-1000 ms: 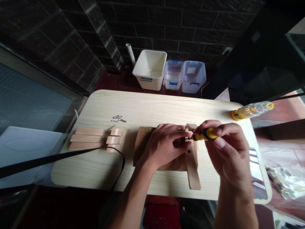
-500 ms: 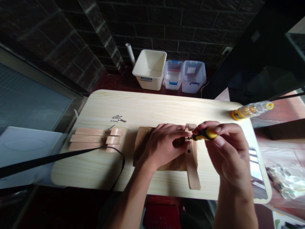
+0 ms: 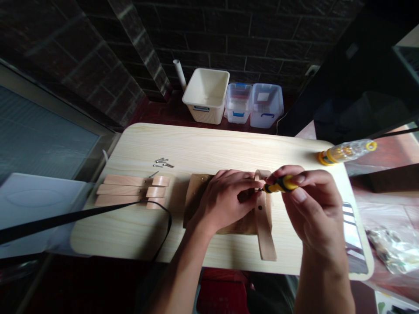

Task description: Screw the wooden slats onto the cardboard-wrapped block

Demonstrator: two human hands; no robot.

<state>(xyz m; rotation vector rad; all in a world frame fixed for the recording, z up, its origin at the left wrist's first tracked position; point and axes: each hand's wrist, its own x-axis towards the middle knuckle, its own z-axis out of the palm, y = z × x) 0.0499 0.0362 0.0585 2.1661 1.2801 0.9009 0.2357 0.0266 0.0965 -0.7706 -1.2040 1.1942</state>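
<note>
My right hand (image 3: 312, 200) grips a yellow-and-black screwdriver (image 3: 281, 184), held nearly level with its tip pointing left. The tip meets a light wooden piece (image 3: 266, 240) with a curved upper end and a dark hole in its face. My left hand (image 3: 225, 196) lies over a brown block (image 3: 234, 227) under that piece. Its thumb and forefinger close in around the screwdriver's tip; what they pinch there is too small to make out. Several loose screws (image 3: 162, 162) lie on the table to the left.
Three wooden strips (image 3: 121, 190) with curved pieces (image 3: 156, 192) lie at the table's left, a black strap (image 3: 81, 213) crossing them. A clear-and-yellow bit holder (image 3: 347, 151) stands at the back right. A phone-like dark slab (image 3: 355, 244) lies at the right edge. Bins (image 3: 209, 104) stand behind the table.
Almost nothing differs. The view has shifted very slightly, and both hands and the screwdriver keep their places at the wooden piece.
</note>
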